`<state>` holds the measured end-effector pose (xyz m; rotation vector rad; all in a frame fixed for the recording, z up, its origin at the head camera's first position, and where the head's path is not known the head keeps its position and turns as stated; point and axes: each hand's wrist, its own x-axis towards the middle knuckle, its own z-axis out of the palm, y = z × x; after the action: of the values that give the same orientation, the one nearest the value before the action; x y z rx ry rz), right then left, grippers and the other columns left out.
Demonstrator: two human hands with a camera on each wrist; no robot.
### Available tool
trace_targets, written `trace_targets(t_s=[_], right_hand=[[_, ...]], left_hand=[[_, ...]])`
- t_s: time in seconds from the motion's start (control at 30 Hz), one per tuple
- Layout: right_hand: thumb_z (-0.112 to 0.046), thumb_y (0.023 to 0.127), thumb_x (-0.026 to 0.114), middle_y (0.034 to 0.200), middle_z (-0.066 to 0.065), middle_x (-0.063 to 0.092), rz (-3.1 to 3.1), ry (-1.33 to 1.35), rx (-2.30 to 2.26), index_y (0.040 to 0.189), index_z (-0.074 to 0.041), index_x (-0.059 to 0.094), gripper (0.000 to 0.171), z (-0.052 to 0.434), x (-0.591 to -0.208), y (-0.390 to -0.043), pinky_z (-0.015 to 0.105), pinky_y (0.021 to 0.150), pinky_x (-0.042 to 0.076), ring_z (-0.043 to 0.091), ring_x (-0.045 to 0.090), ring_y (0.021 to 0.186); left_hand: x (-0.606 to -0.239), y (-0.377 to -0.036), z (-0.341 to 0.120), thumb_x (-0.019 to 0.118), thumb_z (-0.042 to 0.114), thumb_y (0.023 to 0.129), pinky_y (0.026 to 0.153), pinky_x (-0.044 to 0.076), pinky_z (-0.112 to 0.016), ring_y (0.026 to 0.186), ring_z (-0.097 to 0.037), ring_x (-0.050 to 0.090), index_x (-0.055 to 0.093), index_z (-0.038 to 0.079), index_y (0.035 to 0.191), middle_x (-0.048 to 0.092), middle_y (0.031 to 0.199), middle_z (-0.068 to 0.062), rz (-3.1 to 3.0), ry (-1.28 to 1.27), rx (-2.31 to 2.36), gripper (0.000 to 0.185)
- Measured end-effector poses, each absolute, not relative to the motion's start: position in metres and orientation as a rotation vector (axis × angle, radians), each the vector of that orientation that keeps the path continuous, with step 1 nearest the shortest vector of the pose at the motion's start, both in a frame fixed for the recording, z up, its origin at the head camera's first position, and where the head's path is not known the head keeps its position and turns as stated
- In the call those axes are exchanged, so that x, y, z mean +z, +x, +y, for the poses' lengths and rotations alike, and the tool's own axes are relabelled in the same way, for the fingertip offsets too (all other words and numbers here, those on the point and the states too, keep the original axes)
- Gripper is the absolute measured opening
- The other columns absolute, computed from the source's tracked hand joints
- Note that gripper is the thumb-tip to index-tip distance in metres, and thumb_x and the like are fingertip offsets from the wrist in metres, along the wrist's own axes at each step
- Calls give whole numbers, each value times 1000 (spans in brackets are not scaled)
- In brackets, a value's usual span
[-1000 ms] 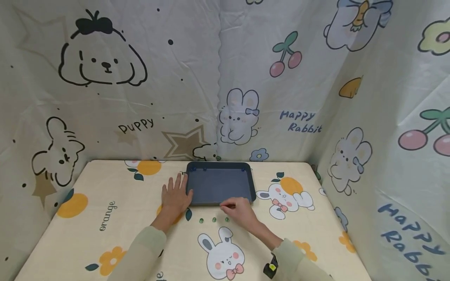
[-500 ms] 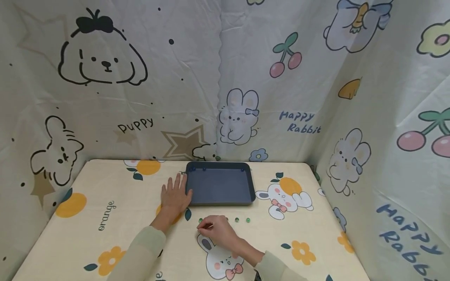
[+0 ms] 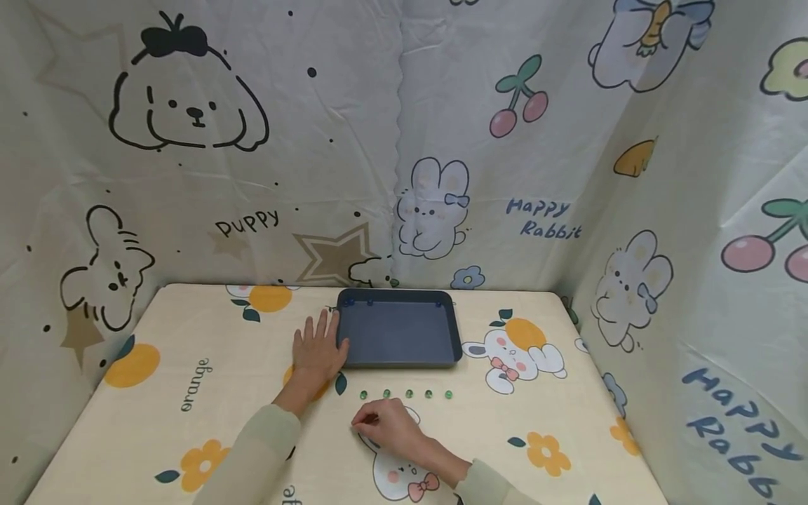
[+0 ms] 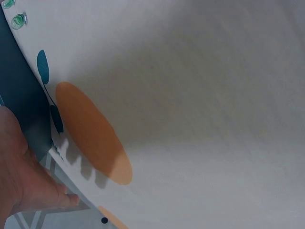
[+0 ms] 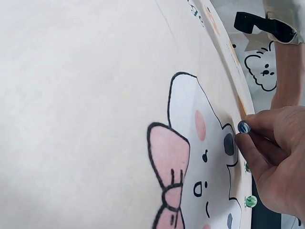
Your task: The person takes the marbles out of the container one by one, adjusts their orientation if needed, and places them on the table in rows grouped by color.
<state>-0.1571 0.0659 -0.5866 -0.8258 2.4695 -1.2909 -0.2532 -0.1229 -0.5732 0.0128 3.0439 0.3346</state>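
Here the right hand (image 3: pixel 388 426) pinches a blue marble (image 5: pixel 244 127) near the tray (image 3: pixel 398 358); the left hand (image 3: pixel 318 351) lies flat and released beside it.

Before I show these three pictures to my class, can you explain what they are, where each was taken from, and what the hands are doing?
No machine here: a person works with two bare hands, wearing cameras. The wide picture comes from a head camera, looking down at a table under a cartoon-print cloth. The other two come from cameras on each wrist. On the cloth sits a dark tray with a few small blue marbles along its far edge. In front of it lie five green marbles in a row. The left hand rests flat beside the tray, touching its edge. The right hand pinches a small blue marble in its fingertips.
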Motion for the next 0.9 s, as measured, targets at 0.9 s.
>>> trace_targets(t_s=[0.9], right_hand=[[-8, 89, 75, 79, -16, 68, 2521, -859, -1179, 89, -15, 78, 7, 61, -588, -159, 10, 65, 50, -9, 59, 71]], left_hand=[[-576, -255, -123, 40, 45, 104, 116, 13, -63, 147, -46, 12, 14, 9, 161, 12, 165, -18, 3026, 1, 326, 72]])
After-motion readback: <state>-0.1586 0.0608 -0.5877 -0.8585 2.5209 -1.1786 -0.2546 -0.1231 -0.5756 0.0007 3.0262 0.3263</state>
